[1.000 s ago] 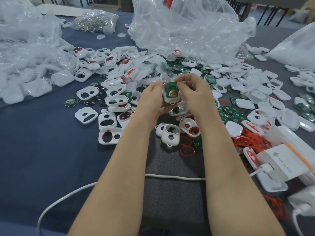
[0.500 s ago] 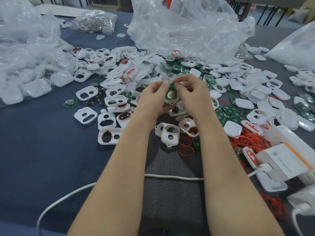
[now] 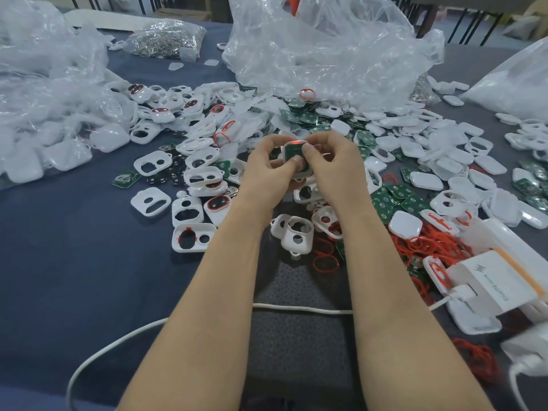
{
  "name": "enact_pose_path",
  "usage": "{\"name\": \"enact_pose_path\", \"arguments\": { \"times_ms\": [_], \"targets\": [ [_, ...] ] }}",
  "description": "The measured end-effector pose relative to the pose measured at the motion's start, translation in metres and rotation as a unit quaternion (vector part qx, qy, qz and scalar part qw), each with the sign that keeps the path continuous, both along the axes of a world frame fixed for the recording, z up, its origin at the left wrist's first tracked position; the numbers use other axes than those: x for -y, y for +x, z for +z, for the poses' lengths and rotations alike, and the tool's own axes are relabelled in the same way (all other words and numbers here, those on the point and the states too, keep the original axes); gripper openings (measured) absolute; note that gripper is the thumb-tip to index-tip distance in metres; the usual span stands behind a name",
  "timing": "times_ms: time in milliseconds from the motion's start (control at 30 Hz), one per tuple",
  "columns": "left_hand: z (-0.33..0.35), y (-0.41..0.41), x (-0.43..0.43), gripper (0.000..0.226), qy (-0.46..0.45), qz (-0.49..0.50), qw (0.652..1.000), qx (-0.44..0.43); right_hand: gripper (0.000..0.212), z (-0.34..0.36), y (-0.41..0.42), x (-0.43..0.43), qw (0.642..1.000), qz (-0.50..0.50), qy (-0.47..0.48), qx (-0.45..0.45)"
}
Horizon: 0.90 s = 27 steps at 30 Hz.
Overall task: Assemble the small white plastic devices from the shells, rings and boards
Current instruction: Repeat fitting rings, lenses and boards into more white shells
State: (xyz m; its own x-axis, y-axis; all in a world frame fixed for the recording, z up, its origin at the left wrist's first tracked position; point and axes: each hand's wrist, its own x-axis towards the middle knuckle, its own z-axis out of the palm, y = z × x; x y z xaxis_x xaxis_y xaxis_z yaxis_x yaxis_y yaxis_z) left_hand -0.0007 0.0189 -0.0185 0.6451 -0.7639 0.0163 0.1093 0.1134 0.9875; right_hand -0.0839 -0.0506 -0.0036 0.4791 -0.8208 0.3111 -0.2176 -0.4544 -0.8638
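Both hands hold one white shell with a green board (image 3: 294, 152) inside it, above the middle of the table. My left hand (image 3: 267, 173) grips its left side with the thumb on the board. My right hand (image 3: 333, 170) grips the right side, thumb pressing on the board's face. A red ring shows at the shell's top edge. Loose white shells with cut-outs (image 3: 194, 237) lie left of my arms. Green boards (image 3: 394, 200) and red rings (image 3: 326, 256) lie to the right.
Clear plastic bags (image 3: 326, 48) stand at the back and far left (image 3: 44, 93). A bag of metal parts (image 3: 166, 38) sits at the back. A white box (image 3: 498, 280) lies near right. A white cable (image 3: 296, 308) crosses under my forearms.
The shell with the board has tilted from upright towards me. Both thumbs now press onto the board's face, and the hands have closed more tightly around it.
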Motion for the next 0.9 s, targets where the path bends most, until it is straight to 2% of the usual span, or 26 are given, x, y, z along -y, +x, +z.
{"name": "enact_pose_path", "arguments": {
  "times_ms": [133,233,300,433,600,900],
  "targets": [
    [0.001,0.001,0.0,0.025,0.005,0.02,1.0,-0.023,0.013,0.006,-0.007,0.005,0.999,-0.041,-0.011,-0.007],
    [0.002,0.003,-0.002,0.025,0.002,0.044,0.999,-0.028,0.014,0.013,-0.017,0.008,0.993,-0.087,-0.05,-0.054],
    [0.003,0.004,-0.002,0.025,0.004,0.06,0.998,-0.028,0.013,0.017,-0.023,0.007,0.989,-0.062,-0.065,-0.115],
    [0.003,0.004,-0.001,0.022,0.012,0.084,0.995,-0.047,0.017,0.022,-0.029,0.003,0.972,0.021,-0.034,-0.232],
    [0.007,0.004,-0.002,0.029,-0.002,0.107,0.993,-0.054,0.018,0.015,-0.019,0.006,0.977,-0.079,-0.075,-0.184],
    [0.009,0.003,-0.002,0.027,-0.006,0.114,0.99,-0.086,0.022,-0.003,-0.004,0.002,0.965,-0.067,-0.067,-0.246]
  ]
}}
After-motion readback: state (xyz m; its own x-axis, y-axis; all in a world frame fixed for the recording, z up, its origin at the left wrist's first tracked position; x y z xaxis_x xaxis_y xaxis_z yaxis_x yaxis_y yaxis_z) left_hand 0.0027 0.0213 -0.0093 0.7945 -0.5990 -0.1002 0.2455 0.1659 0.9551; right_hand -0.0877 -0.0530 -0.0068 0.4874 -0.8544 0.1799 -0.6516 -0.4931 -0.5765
